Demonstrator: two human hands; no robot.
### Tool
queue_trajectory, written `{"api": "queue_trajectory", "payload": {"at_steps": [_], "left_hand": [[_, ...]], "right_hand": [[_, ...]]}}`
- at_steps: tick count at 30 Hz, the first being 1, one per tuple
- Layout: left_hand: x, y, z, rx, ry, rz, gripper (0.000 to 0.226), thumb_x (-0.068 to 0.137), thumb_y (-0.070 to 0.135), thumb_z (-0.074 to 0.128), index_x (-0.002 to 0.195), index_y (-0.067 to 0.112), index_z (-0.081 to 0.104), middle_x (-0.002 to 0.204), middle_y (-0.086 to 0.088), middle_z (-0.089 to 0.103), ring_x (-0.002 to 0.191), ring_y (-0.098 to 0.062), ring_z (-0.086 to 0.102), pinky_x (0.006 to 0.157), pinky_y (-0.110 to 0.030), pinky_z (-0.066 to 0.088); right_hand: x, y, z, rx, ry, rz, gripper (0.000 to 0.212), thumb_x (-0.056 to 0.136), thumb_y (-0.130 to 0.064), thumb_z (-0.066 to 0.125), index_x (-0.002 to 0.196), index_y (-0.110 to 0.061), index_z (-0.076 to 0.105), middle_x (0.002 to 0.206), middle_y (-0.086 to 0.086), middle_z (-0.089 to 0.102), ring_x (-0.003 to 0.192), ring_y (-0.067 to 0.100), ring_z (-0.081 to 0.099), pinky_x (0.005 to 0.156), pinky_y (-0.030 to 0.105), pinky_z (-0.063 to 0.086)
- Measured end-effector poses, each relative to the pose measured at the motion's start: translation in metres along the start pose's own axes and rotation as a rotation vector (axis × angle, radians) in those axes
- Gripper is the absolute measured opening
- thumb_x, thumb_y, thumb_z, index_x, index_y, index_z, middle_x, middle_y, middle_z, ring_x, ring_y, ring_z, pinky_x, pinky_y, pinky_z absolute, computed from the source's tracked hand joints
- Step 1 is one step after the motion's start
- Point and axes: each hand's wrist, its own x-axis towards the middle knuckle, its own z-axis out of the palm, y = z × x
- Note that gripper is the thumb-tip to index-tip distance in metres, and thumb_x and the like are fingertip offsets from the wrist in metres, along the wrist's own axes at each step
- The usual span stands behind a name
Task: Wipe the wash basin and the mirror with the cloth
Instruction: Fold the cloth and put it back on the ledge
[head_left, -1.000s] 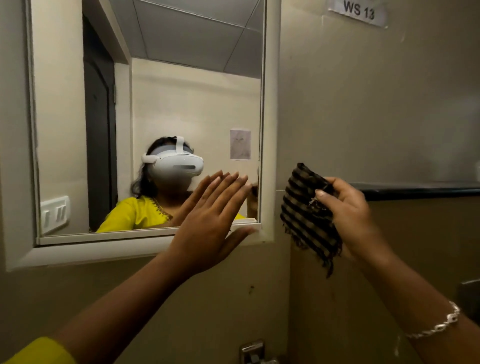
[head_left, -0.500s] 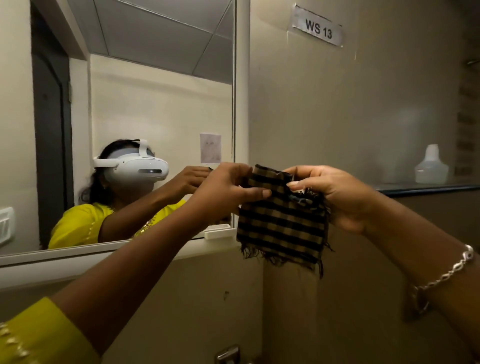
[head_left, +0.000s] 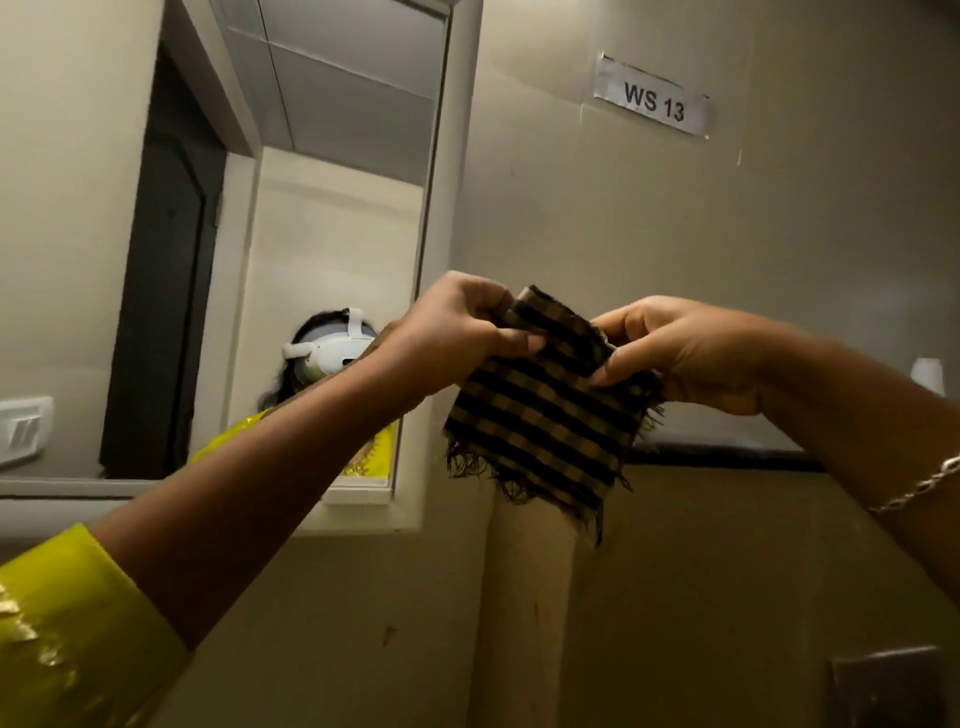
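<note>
We see both hands raised in front of the beige wall, just right of the white-framed wall mirror (head_left: 156, 234). The left hand (head_left: 457, 332) pinches the top left corner of the brown-and-black checked cloth with frayed edges (head_left: 540, 410), its thumb laid over the fabric. The right hand (head_left: 691, 353) pinches the top right edge, fingers curled behind the cloth. The 2 hands are close together but not touching. The cloth is stretched between them and its lower half hangs free, clear of both wall and glass.

We judge that this 2-handed grip is for refolding or squaring the cloth into a flat pad, so that 1 hand can then press a clean face against the mirror. The cloth seems doubled over along its top edge, though the blur there keeps us from counting the layers. The mirror lies near the left hand, so the wipe would call for only a short reach leftwards. The wash basin does not show in this view.

A printed label reading WS 13 (head_left: 653, 101) is stuck high on the wall. A dark ledge (head_left: 727, 457) runs behind the right wrist, which wears a silver chain bracelet (head_left: 919, 488).
</note>
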Motion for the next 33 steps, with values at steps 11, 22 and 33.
{"api": "queue_trajectory", "payload": {"at_steps": [11,22,33], "left_hand": [[0.079,0.03,0.048,0.166,0.181,0.022,0.005,0.081,0.016,0.064,0.082,0.016,0.059,0.082,-0.009,0.067,0.053,-0.016,0.063,0.037,-0.017,0.046],[0.112,-0.055,0.102,0.288,0.214,0.093,0.023,0.078,0.007,0.067,0.069,0.023,0.052,0.088,-0.009,0.063,0.086,-0.023,0.063,0.077,-0.04,0.056],[0.091,-0.07,0.11,0.58,0.07,0.139,0.006,0.081,0.019,0.064,0.086,0.019,0.061,0.088,0.007,0.059,0.08,-0.012,0.059,0.07,-0.027,0.049]], "right_hand": [[0.02,0.013,-0.105,-0.291,0.17,-0.124,0.035,0.086,0.012,0.046,0.089,-0.016,0.068,0.088,0.007,0.069,0.078,0.014,0.068,0.065,0.021,0.057],[0.08,0.107,-0.105,-0.702,0.486,-0.352,0.048,0.079,0.015,0.046,0.116,-0.009,0.064,0.114,0.009,0.066,0.106,0.02,0.058,0.085,0.019,0.039],[0.063,0.159,-0.09,-0.625,0.284,-0.372,0.038,0.085,0.009,0.05,0.115,-0.009,0.064,0.101,-0.001,0.06,0.095,0.011,0.054,0.073,0.003,0.035]]}}
